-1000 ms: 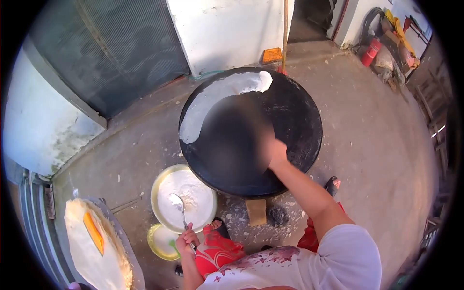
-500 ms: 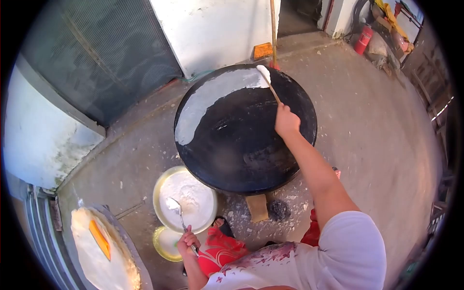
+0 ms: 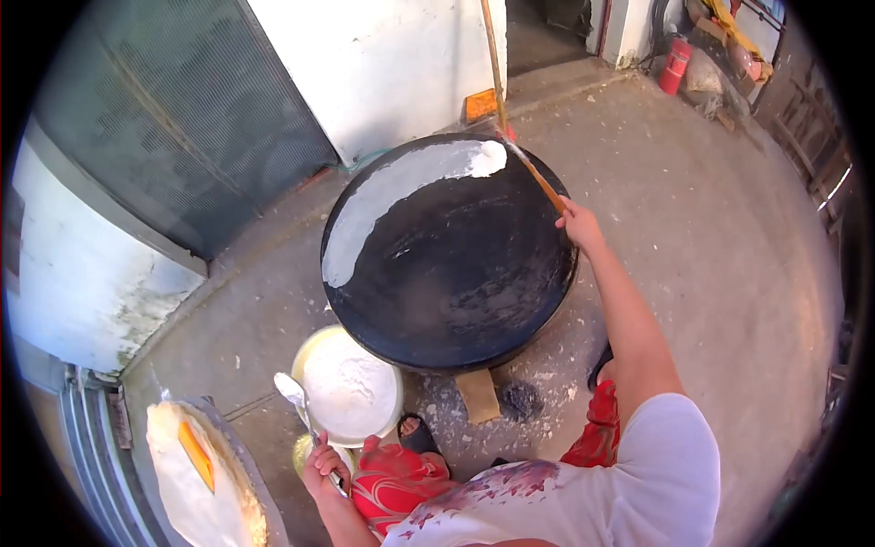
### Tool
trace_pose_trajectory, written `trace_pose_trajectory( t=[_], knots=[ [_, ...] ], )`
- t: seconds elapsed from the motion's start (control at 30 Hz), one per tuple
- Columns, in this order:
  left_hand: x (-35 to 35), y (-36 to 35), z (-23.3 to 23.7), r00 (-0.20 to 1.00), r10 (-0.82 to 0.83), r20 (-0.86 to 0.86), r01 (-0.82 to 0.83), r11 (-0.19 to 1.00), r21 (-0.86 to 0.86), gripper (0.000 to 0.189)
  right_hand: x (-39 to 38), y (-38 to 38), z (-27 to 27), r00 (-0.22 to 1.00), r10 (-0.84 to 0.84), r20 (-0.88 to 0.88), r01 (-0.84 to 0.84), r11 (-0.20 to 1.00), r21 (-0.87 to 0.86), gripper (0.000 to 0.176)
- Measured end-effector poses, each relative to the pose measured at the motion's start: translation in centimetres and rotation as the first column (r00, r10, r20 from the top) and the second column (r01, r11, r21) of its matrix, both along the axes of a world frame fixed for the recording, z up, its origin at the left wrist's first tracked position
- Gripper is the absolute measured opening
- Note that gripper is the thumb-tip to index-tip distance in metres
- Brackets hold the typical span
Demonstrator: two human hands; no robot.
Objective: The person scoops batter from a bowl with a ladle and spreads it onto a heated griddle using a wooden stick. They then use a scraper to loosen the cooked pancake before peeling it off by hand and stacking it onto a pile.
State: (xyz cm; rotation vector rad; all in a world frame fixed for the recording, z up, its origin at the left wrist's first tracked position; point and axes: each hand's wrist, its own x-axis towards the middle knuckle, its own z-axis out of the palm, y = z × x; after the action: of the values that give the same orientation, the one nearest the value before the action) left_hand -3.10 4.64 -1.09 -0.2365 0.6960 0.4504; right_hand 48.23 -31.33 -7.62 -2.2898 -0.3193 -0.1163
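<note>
Curving thinly, pale batter [image 3: 378, 192] streaks the griddle [image 3: 451, 269]

Your left grip [image 3: 326, 463] conceals part of the spoon [image 3: 308, 415] handle and, together with the large basin [image 3: 313, 341], most of the small bowl [image 3: 301, 451]. The basin's upper right rim is masked by the griddle [image 3: 437, 255], whose underside you cannot inspect. Your right grip [image 3: 579, 221] covers the near end of the stick [image 3: 542, 187]; the far tip is too fine to determine. The bottom edge truncates the pale stack [image 3: 182, 483]; the top edge, the pole [image 3: 495, 64]. The dark lump [image 3: 521, 401] beneath the griddle's near side is unidentifiable to you.
</note>
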Motion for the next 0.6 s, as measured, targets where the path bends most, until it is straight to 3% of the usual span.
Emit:
trace_pose_trajectory(
  t=[0.07,0.17,0.3,0.47,0.53,0.6],
  knots=[
    [0.6,-1.1,1.6,1.000,0.016,0.013,-0.016,0.999,0.033,0.030,1.3,1.4,0.9,0.887,-0.117,-0.448,0.189,0.975,0.120,0.036],
    [1.1,-2.2,2.7,0.995,-0.010,0.100,0.005,0.999,0.052,0.032,-1.2,3.5,4.2,0.803,0.031,-0.595,0.155,0.953,0.259,0.035],
    [2.3,-3.6,3.1,0.996,-0.031,0.078,0.025,0.997,0.075,0.033,0.0,3.0,3.1,0.819,-0.042,-0.572,0.227,0.940,0.255,0.034],
    [2.8,-3.5,2.3,0.996,-0.072,0.053,0.071,0.997,0.023,0.032,-0.8,4.7,3.1,0.825,0.054,-0.562,0.094,0.968,0.231,0.031],
    [3.1,-3.6,2.3,0.996,-0.085,0.020,0.084,0.996,0.043,0.032,0.3,4.1,1.0,0.937,-0.043,-0.346,0.130,0.964,0.233,0.030],
    [2.9,-3.6,2.2,0.996,-0.084,-0.006,0.084,0.994,0.068,0.032,-0.4,4.4,0.8,0.934,-0.092,-0.344,0.179,0.956,0.231,0.029]
  ],
)
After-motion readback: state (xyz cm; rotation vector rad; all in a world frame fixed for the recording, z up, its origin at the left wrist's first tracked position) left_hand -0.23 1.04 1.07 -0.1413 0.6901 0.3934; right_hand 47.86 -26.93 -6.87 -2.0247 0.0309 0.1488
